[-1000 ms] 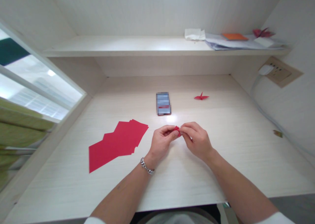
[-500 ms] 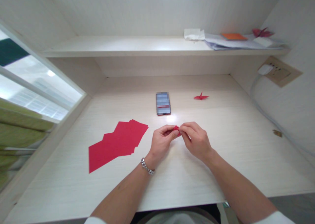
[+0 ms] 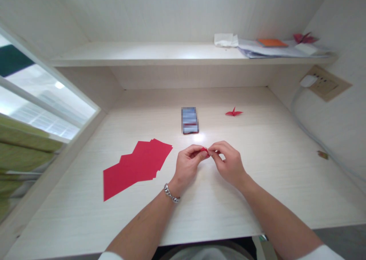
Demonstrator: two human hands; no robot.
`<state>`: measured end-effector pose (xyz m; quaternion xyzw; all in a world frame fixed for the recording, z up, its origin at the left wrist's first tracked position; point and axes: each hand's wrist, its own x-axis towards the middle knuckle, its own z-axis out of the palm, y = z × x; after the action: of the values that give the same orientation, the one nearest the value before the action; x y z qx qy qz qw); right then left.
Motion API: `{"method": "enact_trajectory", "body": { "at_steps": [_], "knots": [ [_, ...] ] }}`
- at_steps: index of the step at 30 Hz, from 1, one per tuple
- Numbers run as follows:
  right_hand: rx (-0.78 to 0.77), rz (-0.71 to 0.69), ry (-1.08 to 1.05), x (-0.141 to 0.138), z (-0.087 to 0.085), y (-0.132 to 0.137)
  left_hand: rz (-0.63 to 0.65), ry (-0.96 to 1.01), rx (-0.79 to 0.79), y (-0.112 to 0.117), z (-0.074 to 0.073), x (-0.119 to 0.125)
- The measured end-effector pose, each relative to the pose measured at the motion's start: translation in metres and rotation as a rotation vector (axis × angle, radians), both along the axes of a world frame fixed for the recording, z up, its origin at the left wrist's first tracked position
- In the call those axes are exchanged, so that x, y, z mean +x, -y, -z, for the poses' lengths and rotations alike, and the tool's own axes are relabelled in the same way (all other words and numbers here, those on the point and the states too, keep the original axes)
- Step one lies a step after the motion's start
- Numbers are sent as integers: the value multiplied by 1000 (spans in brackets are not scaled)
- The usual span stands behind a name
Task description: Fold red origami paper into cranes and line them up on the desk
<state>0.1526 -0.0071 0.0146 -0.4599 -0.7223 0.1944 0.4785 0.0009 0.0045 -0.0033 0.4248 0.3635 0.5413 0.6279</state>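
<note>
Between my hands is a small folded piece of red paper (image 3: 204, 150), mostly covered by fingers. My left hand (image 3: 188, 161) pinches it between thumb and fingers from the left. From the right, my right hand (image 3: 228, 160) has thumb and forefinger pressed together at the paper's right edge. The exact folds are too small and too hidden to make out. Left of my hands, several red paper sheets (image 3: 137, 162) lie fanned out on the desk. A finished red paper crane (image 3: 234, 112) rests farther back on the right.
A phone (image 3: 190, 120) with a blurred screen lies beyond my hands. On the shelf (image 3: 137, 52) are papers (image 3: 248, 48), an orange pad (image 3: 272, 42), a white tissue pack (image 3: 225, 40) and another red folded figure (image 3: 305, 37). A white cable (image 3: 303, 126) runs from the wall socket (image 3: 326, 83).
The tip of red paper that stood up between my fingers now sits lower. My right thumb and forefinger have shifted slightly at its edge; the left hand has barely moved.
</note>
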Motion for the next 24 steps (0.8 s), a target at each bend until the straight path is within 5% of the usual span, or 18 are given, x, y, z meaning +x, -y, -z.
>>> {"method": "enact_trajectory", "body": {
  "at_steps": [13, 24],
  "knots": [
    [-299, -43, -241, 1, 6, -2, -29, -64, 88, -2, 1, -3],
    [-264, -46, -178, -2, 3, -1, 14, 30, -44, -2, 3, -1]
  ]
}}
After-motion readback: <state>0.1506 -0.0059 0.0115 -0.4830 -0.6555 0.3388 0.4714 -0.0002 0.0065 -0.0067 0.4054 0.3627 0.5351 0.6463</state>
